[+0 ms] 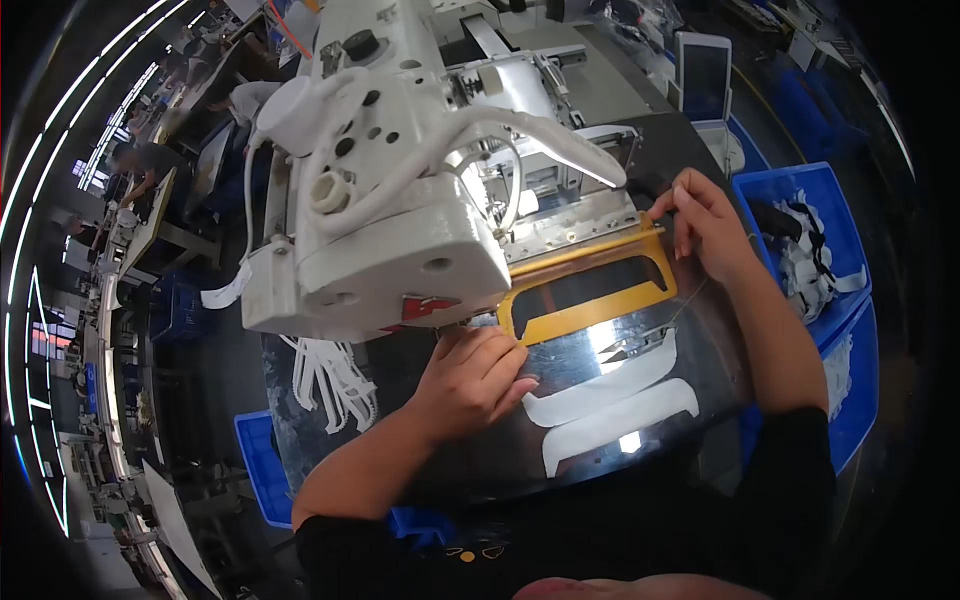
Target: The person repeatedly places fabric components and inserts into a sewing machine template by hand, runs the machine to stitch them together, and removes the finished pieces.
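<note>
My left hand (pixel 470 372) is closed at the lower left corner of a yellow frame (pixel 600 310), under the head of a white sewing machine (pixel 400 240); what its fingers hold, if anything, is hidden. At the frame's upper right corner, my right hand (pixel 705 220) has thumb and forefinger pinched together, on something too small to make out. Two curved white fabric pieces (pixel 605 390) (pixel 620 425) lie on the shiny table in front of the frame. Metal thread snips (pixel 640 345) rest between the frame and these pieces.
A bundle of white strips (pixel 330 385) lies on the table at the left. Blue bins with white and black pieces (pixel 805 250) stand at the right, another blue bin (pixel 262 470) at the lower left. A small screen (pixel 703 78) is behind. People work at the far left.
</note>
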A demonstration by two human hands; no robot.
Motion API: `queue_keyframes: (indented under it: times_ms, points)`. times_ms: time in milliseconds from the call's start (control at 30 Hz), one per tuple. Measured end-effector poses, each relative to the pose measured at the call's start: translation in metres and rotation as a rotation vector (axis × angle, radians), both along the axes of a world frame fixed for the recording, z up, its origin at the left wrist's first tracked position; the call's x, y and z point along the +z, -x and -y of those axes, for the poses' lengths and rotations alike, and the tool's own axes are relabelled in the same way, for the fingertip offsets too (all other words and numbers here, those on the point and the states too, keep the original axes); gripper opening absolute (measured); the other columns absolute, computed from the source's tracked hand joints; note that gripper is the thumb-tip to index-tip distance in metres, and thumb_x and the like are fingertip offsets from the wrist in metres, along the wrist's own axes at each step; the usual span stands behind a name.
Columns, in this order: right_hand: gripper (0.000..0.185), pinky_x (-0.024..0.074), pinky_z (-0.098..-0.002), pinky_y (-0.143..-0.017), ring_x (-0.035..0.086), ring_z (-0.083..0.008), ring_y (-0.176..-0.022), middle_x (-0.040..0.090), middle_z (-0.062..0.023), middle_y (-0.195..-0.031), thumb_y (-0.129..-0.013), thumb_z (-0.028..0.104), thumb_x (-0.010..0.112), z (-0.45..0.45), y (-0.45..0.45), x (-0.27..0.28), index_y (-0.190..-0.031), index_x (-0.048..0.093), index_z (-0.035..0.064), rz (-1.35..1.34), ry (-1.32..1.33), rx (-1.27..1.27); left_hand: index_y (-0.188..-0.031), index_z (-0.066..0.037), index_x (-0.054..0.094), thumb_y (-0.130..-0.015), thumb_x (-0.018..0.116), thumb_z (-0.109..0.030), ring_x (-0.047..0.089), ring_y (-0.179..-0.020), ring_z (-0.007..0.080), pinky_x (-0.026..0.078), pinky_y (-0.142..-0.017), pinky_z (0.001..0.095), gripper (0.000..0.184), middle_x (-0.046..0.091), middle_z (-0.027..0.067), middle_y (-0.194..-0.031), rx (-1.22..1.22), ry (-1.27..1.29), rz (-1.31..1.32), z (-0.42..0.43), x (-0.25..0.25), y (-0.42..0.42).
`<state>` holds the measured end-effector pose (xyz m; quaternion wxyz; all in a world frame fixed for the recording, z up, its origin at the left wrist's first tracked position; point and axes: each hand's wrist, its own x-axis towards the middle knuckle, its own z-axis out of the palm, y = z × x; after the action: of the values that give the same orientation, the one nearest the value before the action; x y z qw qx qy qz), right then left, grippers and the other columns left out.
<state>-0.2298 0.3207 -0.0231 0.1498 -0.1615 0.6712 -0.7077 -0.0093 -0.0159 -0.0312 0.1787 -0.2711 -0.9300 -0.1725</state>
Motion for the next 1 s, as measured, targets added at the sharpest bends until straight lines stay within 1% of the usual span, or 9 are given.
queue_keyframes:
  times_ms: [133, 233, 267, 367, 500, 533, 633, 867, 1000]
  points:
    - [0.026, 0.0391, -0.0203, -0.054, 0.050, -0.0026, -0.056, 0.068, -0.0011, -0.083, -0.113, 0.026, 0.065, -0.004, 0.003, -0.009, -0.095, 0.062, 0.0074, -0.132, -0.128, -0.089, -0.113, -0.007, 0.076, -0.091, 0.085, -0.031, 0.068, -0.118, 0.0282, 0.049, -0.106, 0.0449, 0.034, 0.074, 0.0079, -0.117, -0.028, -0.017, -0.031, 0.004, -0.002, -0.003]
    - [0.023, 0.0381, -0.0234, -0.056, 0.049, -0.0031, -0.060, 0.066, 0.0011, -0.080, -0.108, 0.021, 0.071, 0.002, 0.008, -0.022, -0.094, 0.063, 0.0054, -0.503, -0.286, -0.125, -0.109, -0.007, 0.074, -0.090, 0.085, -0.030, 0.067, -0.117, 0.0288, 0.051, -0.103, 0.0448, 0.032, 0.072, 0.0089, -0.116, -0.056, -0.037, -0.031, 0.003, 0.000, -0.002]
    - [0.020, 0.0391, -0.0260, -0.059, 0.049, -0.0041, -0.065, 0.063, 0.0013, -0.077, -0.103, 0.016, 0.076, -0.002, 0.004, -0.020, -0.092, 0.064, 0.0034, -0.472, -0.376, -0.142, -0.109, -0.007, 0.073, -0.090, 0.085, -0.030, 0.067, -0.116, 0.0288, 0.051, -0.102, 0.0450, 0.032, 0.072, 0.0089, -0.115, -0.061, -0.041, -0.042, 0.003, -0.001, -0.002]
    - [0.021, 0.0415, -0.0261, -0.060, 0.051, -0.0052, -0.065, 0.063, -0.0002, -0.075, -0.101, 0.017, 0.077, 0.009, -0.009, -0.003, -0.091, 0.065, 0.0029, -0.589, -0.501, -0.148, -0.110, -0.007, 0.073, -0.091, 0.084, -0.031, 0.067, -0.116, 0.0287, 0.051, -0.104, 0.0448, 0.033, 0.072, 0.0088, -0.114, -0.068, -0.046, -0.038, 0.002, -0.002, -0.002]
    - [0.023, 0.0454, -0.0309, -0.061, 0.057, -0.0139, -0.065, 0.064, -0.0067, -0.077, -0.098, 0.018, 0.079, 0.014, -0.012, -0.002, -0.088, 0.067, 0.0006, -0.763, -0.588, -0.119, -0.123, -0.005, 0.074, -0.093, 0.084, -0.033, 0.067, -0.120, 0.0318, 0.050, -0.108, 0.0468, 0.042, 0.071, 0.0118, -0.122, -0.076, -0.053, 0.050, 0.002, -0.003, -0.005]
    - [0.024, 0.0468, -0.0336, -0.062, 0.060, -0.0201, -0.066, 0.065, -0.0102, -0.079, -0.097, 0.018, 0.079, 0.015, -0.013, 0.000, -0.087, 0.067, 0.0003, -0.774, -0.609, -0.105, -0.124, -0.004, 0.073, -0.094, 0.083, -0.034, 0.066, -0.122, 0.0325, 0.050, -0.109, 0.0472, 0.043, 0.071, 0.0129, -0.124, -0.073, -0.054, 0.054, 0.002, -0.002, -0.005]
    - [0.023, 0.0474, -0.0352, -0.063, 0.061, -0.0240, -0.066, 0.066, -0.0117, -0.080, -0.097, 0.019, 0.079, 0.015, -0.015, 0.002, -0.087, 0.068, 0.0010, -0.815, -0.619, -0.061, -0.130, -0.003, 0.071, -0.097, 0.080, -0.037, 0.065, -0.128, 0.0355, 0.049, -0.113, 0.0489, 0.049, 0.069, 0.0164, -0.132, -0.074, -0.041, 0.047, 0.002, -0.006, -0.004]
    - [0.022, 0.0521, -0.0369, -0.066, 0.068, -0.0278, -0.072, 0.070, -0.0110, -0.083, -0.098, 0.023, 0.079, 0.018, -0.020, 0.003, -0.090, 0.073, 0.0037, -0.865, -0.662, 0.001, -0.142, 0.000, 0.067, -0.102, 0.072, -0.048, 0.056, -0.143, 0.0418, 0.042, -0.123, 0.0526, 0.064, 0.061, 0.0248, -0.150, 0.002, 0.007, 0.142, 0.001, -0.012, -0.004]
    - [0.020, 0.0546, -0.0384, -0.068, 0.071, -0.0285, -0.074, 0.071, -0.0108, -0.084, -0.096, 0.024, 0.080, 0.018, -0.021, 0.002, -0.091, 0.074, 0.0051, -0.874, -0.691, 0.027, -0.145, -0.003, 0.066, -0.102, 0.073, -0.050, 0.058, -0.139, 0.0437, 0.045, -0.121, 0.0543, 0.064, 0.060, 0.0248, -0.150, 0.029, 0.031, 0.134, 0.001, -0.013, -0.004]
